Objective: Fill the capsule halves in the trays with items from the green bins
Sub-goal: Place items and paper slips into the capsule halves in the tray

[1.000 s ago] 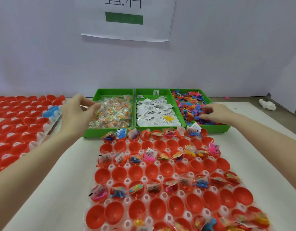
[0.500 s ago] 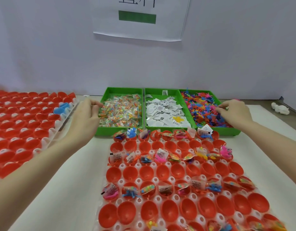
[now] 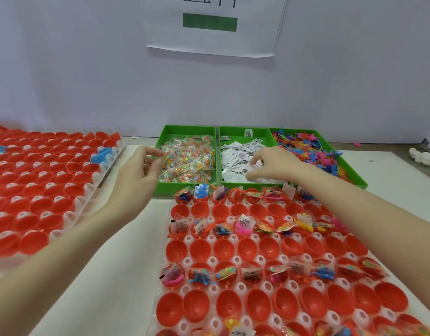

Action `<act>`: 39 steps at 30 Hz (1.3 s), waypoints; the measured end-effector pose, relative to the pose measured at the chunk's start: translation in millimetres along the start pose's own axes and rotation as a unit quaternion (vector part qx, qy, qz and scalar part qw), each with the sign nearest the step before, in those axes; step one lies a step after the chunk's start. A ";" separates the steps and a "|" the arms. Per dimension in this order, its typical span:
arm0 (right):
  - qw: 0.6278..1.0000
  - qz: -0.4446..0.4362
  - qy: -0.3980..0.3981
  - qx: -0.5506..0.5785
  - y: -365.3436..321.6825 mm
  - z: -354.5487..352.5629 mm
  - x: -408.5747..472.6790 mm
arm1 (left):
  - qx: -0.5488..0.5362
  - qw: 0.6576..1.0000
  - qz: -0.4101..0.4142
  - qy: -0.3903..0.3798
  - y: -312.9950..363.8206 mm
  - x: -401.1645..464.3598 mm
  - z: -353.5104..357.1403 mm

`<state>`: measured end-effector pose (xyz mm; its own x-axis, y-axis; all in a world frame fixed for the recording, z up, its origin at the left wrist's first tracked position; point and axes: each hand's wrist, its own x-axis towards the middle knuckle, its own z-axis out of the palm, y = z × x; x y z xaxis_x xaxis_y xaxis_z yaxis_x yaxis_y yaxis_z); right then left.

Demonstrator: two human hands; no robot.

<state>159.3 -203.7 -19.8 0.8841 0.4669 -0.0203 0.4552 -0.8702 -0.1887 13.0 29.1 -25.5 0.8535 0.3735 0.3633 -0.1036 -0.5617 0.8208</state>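
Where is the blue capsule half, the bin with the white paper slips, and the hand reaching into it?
blue capsule half (image 3: pixel 101 155), head view, its rim.
white-slip bin (image 3: pixel 235 139), head view, bare floor.
right hand (image 3: pixel 274 163), head view, its back.

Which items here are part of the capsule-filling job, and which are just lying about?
Part of the job:
- left bin of clear packets
- middle bin of white slips, right hand reaching in
- right bin of small coloured toys
- near tray of red halves
- left hand

Lying about:
- white object at far right
- wall sign
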 end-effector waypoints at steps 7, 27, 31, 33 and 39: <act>0.999 0.019 0.030 0.041 -1.6 4.0 4.5 | -0.038 0.999 0.019 -0.016 7.1 -12.7 -5.9; 0.781 -0.047 0.052 0.620 -78.3 -48.2 -145.1 | -0.400 0.911 -0.050 -0.093 112.6 -87.8 24.3; 0.788 -0.061 0.118 0.601 -75.0 -44.6 -167.9 | -0.430 0.892 -0.066 -0.119 126.7 -103.2 25.9; 0.794 -0.079 0.151 0.584 -75.2 -41.7 -178.7 | -0.424 0.895 -0.073 -0.116 129.1 -109.4 28.1; 0.810 -0.035 0.076 0.580 -66.5 -47.8 -202.9 | -0.395 0.912 -0.058 -0.089 129.1 -121.1 34.6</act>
<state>-45.3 -248.2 43.8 0.9036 0.4065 0.1354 0.1777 -0.0681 -0.9817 -86.1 -114.2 21.2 0.9440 0.2317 0.2347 -0.2838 0.2081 0.9360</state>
